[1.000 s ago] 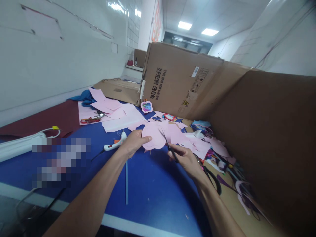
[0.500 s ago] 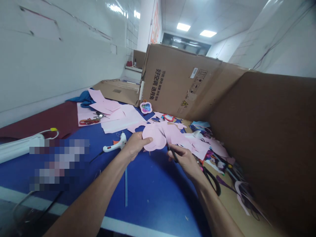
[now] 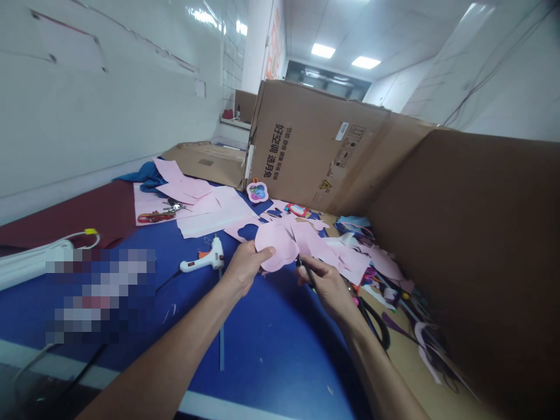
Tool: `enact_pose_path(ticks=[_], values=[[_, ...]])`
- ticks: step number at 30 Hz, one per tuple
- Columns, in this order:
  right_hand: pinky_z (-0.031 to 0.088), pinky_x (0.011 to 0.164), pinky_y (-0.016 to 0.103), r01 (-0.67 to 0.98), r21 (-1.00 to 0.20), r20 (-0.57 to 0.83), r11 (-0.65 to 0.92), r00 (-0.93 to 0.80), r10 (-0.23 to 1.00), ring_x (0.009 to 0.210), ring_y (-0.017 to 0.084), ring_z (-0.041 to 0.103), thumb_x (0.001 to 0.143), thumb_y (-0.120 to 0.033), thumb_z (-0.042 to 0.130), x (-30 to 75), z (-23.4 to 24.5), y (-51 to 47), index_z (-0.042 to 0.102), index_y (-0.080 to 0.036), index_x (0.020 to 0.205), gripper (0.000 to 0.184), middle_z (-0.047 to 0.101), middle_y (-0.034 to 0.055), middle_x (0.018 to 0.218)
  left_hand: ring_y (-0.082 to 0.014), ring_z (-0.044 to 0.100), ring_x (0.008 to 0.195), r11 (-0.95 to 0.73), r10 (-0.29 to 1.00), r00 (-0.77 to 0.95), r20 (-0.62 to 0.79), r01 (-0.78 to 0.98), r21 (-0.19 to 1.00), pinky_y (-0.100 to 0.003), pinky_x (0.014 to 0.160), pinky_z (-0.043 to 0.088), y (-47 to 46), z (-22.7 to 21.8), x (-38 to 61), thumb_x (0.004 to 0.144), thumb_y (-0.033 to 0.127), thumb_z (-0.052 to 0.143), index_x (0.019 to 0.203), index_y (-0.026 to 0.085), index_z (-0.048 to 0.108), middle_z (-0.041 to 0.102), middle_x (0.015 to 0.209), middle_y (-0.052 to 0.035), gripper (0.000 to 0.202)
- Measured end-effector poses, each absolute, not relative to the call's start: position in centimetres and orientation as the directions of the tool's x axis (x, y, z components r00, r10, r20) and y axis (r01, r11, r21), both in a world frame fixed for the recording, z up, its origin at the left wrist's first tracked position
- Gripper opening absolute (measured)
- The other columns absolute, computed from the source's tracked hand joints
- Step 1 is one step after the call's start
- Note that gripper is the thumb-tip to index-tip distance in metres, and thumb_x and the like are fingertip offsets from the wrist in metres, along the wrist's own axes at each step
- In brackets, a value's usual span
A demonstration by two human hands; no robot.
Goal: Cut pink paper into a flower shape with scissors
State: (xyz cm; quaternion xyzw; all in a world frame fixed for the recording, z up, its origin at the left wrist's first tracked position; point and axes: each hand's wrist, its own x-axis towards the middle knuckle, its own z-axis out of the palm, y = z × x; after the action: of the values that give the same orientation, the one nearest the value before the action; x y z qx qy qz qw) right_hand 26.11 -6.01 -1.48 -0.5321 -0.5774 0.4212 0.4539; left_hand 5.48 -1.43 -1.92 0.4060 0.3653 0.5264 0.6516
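A pink flower-shaped paper cutout (image 3: 276, 248) is pinched in my left hand (image 3: 245, 262), thumb on top and fingers beneath. My right hand (image 3: 326, 283) is closed around the dark handles of a pair of scissors (image 3: 310, 275). The blades meet the cutout's right edge and are partly hidden there. Pink paper scraps (image 3: 312, 242) lie just behind and to the right. A white hot glue gun (image 3: 205, 256) rests on the blue table (image 3: 271, 350), left of my left hand.
A tall cardboard box (image 3: 315, 146) walls off the back and right. Pink sheets (image 3: 188, 186) with red-handled scissors (image 3: 156, 216) lie back left. A small flower-shaped piece with a colourful picture (image 3: 257, 192) leans on the box. Black-handled scissors (image 3: 375, 321) and scraps fill the right side.
My left hand has moved slightly right and down with the cutout, turning it a little. The scissors' blades, visible over the paper before, now show less at its right edge.
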Motion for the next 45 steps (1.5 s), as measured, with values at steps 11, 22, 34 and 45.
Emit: enact_pose_path(ticks=[11, 22, 34, 45], values=[[0.044, 0.078, 0.033, 0.154, -0.983, 0.096, 0.098, -0.024, 0.995, 0.075, 0.019, 0.057, 0.08, -0.053, 0.082, 26.2, -2.5, -5.6, 0.077, -0.021, 0.13, 0.06, 0.068, 0.0008, 0.074, -0.0224, 0.072, 0.078, 0.126, 0.989, 0.134, -0.069, -0.478, 0.869, -0.031, 0.069, 0.055, -2.5, -1.9, 6.9, 0.067, 0.034, 0.087, 0.113, 0.011, 0.077, 0.08, 0.095, -0.0124, 0.052], [0.047, 0.077, 0.035, 0.161, -0.983, 0.085, 0.083, 0.006, 0.996, 0.074, 0.019, 0.058, 0.078, -0.051, 0.083, 26.1, -2.5, -5.6, 0.078, -0.022, 0.129, 0.059, 0.071, 0.0028, 0.082, -0.022, 0.071, 0.075, 0.122, 0.99, 0.118, -0.075, -0.474, 0.872, -0.031, 0.067, 0.054, -2.5, -1.8, 7.0, 0.067, 0.034, 0.087, 0.106, 0.012, 0.078, 0.079, 0.09, -0.0114, 0.046], [0.047, 0.076, 0.034, 0.138, -0.989, 0.063, 0.059, 0.024, 0.998, 0.073, 0.018, 0.058, 0.076, -0.051, 0.084, 26.0, -2.3, -5.6, 0.078, -0.019, 0.128, 0.061, 0.07, 0.0025, 0.08, -0.0211, 0.07, 0.076, 0.127, 0.99, 0.106, -0.089, -0.452, 0.883, -0.028, 0.064, 0.053, -2.3, -1.9, 6.8, 0.069, 0.031, 0.085, 0.11, 0.01, 0.076, 0.079, 0.093, -0.0125, 0.046], [0.045, 0.076, 0.033, 0.109, -0.99, 0.085, 0.088, -0.032, 0.996, 0.073, 0.017, 0.057, 0.079, -0.052, 0.083, 26.1, -2.7, -5.6, 0.078, -0.022, 0.128, 0.058, 0.07, 0.0024, 0.085, -0.0211, 0.069, 0.072, 0.049, 0.997, 0.071, -0.024, -0.37, 0.928, -0.028, 0.061, 0.05, -2.0, -2.5, 6.6, 0.071, 0.034, 0.083, 0.099, 0.009, 0.079, 0.078, 0.087, -0.0117, 0.037]])
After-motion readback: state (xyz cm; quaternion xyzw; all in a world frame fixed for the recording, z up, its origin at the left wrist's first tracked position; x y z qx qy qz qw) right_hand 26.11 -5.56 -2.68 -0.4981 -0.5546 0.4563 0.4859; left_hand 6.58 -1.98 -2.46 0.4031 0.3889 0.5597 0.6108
